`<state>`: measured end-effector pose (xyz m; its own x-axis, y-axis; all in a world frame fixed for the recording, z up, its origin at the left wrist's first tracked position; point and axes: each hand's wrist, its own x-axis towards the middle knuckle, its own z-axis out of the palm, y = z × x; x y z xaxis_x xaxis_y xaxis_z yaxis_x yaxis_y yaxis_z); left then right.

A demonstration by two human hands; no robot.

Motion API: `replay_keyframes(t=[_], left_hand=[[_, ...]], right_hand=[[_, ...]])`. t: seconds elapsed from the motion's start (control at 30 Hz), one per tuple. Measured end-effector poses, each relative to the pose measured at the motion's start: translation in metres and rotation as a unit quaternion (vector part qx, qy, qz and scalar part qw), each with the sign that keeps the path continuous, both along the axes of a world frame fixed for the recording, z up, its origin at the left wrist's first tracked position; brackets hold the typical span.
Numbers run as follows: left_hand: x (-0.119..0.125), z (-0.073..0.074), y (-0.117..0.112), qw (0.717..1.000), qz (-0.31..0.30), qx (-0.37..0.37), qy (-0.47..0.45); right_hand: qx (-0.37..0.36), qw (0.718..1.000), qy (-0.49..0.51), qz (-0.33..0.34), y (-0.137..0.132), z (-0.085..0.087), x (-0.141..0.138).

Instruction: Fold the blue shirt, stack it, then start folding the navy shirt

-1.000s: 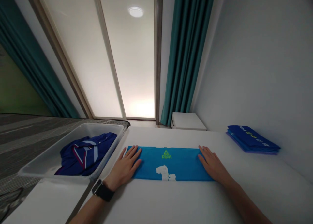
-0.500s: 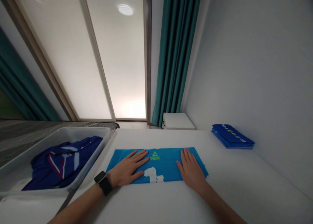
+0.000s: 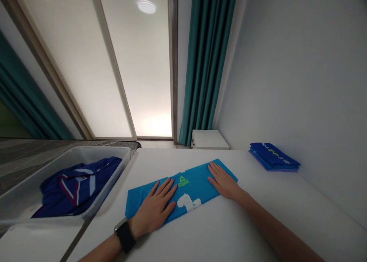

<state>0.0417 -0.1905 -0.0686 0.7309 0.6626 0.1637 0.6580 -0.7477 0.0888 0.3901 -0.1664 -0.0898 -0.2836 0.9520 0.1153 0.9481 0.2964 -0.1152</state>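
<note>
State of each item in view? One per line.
Bright-blue folded PEAK T-shirt: long strip, lying skewed.
Left bare hand: flat on shirt, open.
Right bare hand: flat on shirt, open.
Folded royal-blue cloth stack: squared, against wall.
Navy striped garment: bunched inside bin.
Translucent plastic bin: open, no lid.

Left bare hand (image 3: 153, 209) lies flat, palm down, fingers extended and spread. Right bare hand (image 3: 223, 182) is likewise palm down and open, fingers closer together, positioned farther forward. Left forearm (image 3: 100, 251) and right forearm (image 3: 275, 224) both enter from the lower edge of view, angled inward.
</note>
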Motion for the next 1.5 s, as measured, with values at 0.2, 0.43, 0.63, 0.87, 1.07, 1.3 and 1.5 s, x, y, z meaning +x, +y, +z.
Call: replay_keyframes(t=[0.2, 0.43, 0.63, 0.87, 1.07, 1.3, 1.5], left_hand=[[0.005, 0.046, 0.006, 0.994, -0.101, -0.037, 0.014], [0.014, 0.066, 0.029, 0.942, -0.319, -0.101, 0.037], [0.01, 0.047, 0.027, 0.94, -0.311, -0.136, 0.039], [0.022, 0.036, -0.008, 0.974, -0.198, -0.112, 0.015], [0.056, 0.008, -0.045, 0.996, -0.055, -0.037, -0.056], [0.077, 0.003, -0.057, 0.998, 0.003, -0.041, -0.054], [0.068, 0.016, -0.043, 0.996, -0.052, -0.073, -0.024]], right_hand=[[0.02, 0.992, 0.008, -0.125, -0.003, 0.003, -0.04], [-0.001, 0.973, 0.005, -0.23, -0.006, 0.008, -0.114], [0.025, 0.974, -0.016, -0.225, -0.008, 0.0, -0.122], [0.028, 0.995, -0.017, -0.096, 0.008, 0.002, -0.106], [0.029, 0.997, -0.026, 0.072, 0.036, 0.005, -0.089], [0.014, 0.99, -0.033, 0.135, 0.047, 0.014, -0.085], [0.034, 0.999, -0.002, 0.004, 0.039, 0.01, -0.099]])
